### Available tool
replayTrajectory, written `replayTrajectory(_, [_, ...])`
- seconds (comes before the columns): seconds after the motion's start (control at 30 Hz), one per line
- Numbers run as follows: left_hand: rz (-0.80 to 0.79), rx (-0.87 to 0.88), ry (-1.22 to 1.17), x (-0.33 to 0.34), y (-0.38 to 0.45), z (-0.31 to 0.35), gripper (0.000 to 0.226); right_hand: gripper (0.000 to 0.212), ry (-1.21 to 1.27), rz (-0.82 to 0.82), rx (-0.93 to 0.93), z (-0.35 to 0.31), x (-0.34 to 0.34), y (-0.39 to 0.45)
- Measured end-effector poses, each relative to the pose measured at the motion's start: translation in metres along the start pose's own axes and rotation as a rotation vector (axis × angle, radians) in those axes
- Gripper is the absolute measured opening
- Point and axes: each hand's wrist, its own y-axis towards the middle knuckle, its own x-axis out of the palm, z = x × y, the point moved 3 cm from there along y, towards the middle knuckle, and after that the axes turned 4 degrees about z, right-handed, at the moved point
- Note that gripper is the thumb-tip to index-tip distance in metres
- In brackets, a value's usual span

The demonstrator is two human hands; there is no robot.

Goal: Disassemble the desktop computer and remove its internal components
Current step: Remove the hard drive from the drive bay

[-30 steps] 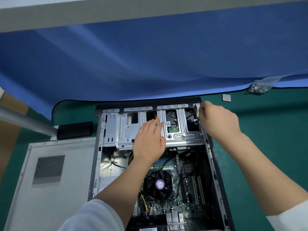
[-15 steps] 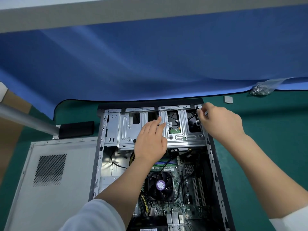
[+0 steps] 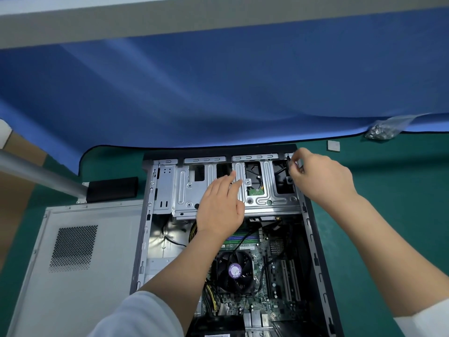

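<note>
The open desktop computer case (image 3: 233, 242) lies on its side in the lower middle of the frame, on a green table surface (image 3: 388, 215) that fills the lower right and shows again at the lower left. A blue mat (image 3: 218, 93) covers the whole upper half, its dark-edged border curling just behind the case; above it runs a grey-white band of wall or ledge (image 3: 218, 18). The removed side panel (image 3: 73, 263), grey with a perforated vent, lies flat at lower left, touching the case's left wall. A metal pole (image 3: 36, 176) slants in from the left edge to a black block (image 3: 113, 189). At upper right, a clear bag of screws (image 3: 384, 128) sits on the mat's edge, with a small square pad (image 3: 333, 145) near it. The left hand (image 3: 220, 207) rests flat on the silver drive cage (image 3: 243, 188), fingers straight and close together. The right hand (image 3: 320, 176) reaches the case's upper right corner, fingertips curled and pinched there; what they pinch cannot be told. Inside, the CPU fan (image 3: 234, 271) sits in the lower middle.
</note>
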Motion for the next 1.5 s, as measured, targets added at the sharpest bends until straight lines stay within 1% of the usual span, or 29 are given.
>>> replayTrajectory(0.07, [-0.002, -0.002, 0.001, -0.001, 0.000, 0.000, 0.057, 0.022, -0.033, -0.001, -0.004, 0.001, 0.000, 0.001])
replayTrajectory(0.2, [-0.016, -0.007, 0.007, -0.001, 0.000, 0.000, 0.058, 0.024, 0.014, -0.041, -0.007, 0.002, 0.000, 0.001])
replayTrajectory(0.37, [-0.031, -0.004, 0.005, 0.000, 0.000, 0.001, 0.060, 0.021, 0.001, -0.029, -0.012, 0.004, -0.001, 0.002])
replayTrajectory(0.47, [-0.007, -0.002, -0.010, -0.001, 0.000, 0.001, 0.057, 0.023, 0.058, -0.065, -0.047, 0.001, 0.000, 0.001])
replayTrajectory(0.53, [0.008, 0.000, -0.017, -0.002, 0.000, 0.001, 0.055, 0.019, 0.046, -0.051, -0.037, 0.001, -0.001, 0.002])
replayTrajectory(0.63, [0.022, 0.006, -0.020, -0.002, 0.000, 0.002, 0.055, 0.022, -0.010, -0.035, -0.030, 0.002, -0.001, 0.002])
replayTrajectory(0.77, [0.035, 0.007, -0.034, 0.000, 0.000, 0.001, 0.055, 0.029, 0.051, -0.062, -0.035, 0.001, -0.001, 0.002])
replayTrajectory(0.87, [0.058, 0.001, -0.046, 0.000, 0.000, 0.001, 0.053, 0.024, 0.000, -0.045, -0.017, 0.005, -0.002, 0.003])
replayTrajectory(0.93, [0.074, 0.001, -0.073, 0.001, 0.000, 0.001, 0.052, 0.025, -0.035, -0.046, -0.022, 0.007, -0.002, 0.004])
replayTrajectory(1.0, [0.101, -0.005, -0.117, 0.002, -0.001, -0.001, 0.048, 0.022, 0.011, -0.075, -0.043, 0.008, -0.002, 0.004])
replayTrajectory(1.1, [0.149, -0.028, -0.193, 0.004, 0.000, -0.004, 0.038, 0.024, 0.092, -0.130, -0.077, 0.008, -0.003, 0.004])
replayTrajectory(1.17, [0.189, -0.022, -0.265, 0.001, 0.004, 0.002, 0.035, 0.017, 0.078, -0.133, -0.077, 0.011, -0.004, 0.006])
replayTrajectory(1.2, [0.195, -0.006, -0.303, -0.002, 0.009, 0.008, 0.034, 0.017, 0.060, -0.126, -0.073, 0.012, -0.004, 0.008])
replayTrajectory(1.27, [0.154, 0.050, -0.352, -0.003, 0.020, 0.028, 0.030, 0.024, 0.020, -0.106, -0.077, 0.015, -0.003, 0.010])
replayTrajectory(1.33, [0.071, 0.096, -0.377, 0.001, 0.034, 0.049, 0.031, 0.021, 0.045, -0.103, -0.083, 0.016, -0.002, 0.012])
replayTrajectory(1.43, [-0.028, 0.100, -0.363, 0.012, 0.051, 0.071, 0.032, 0.027, 0.118, -0.148, -0.086, 0.015, -0.002, 0.012])
replayTrajectory(1.5, [-0.055, 0.086, -0.322, 0.019, 0.058, 0.078, 0.031, 0.024, 0.130, -0.150, -0.088, 0.016, -0.002, 0.013])
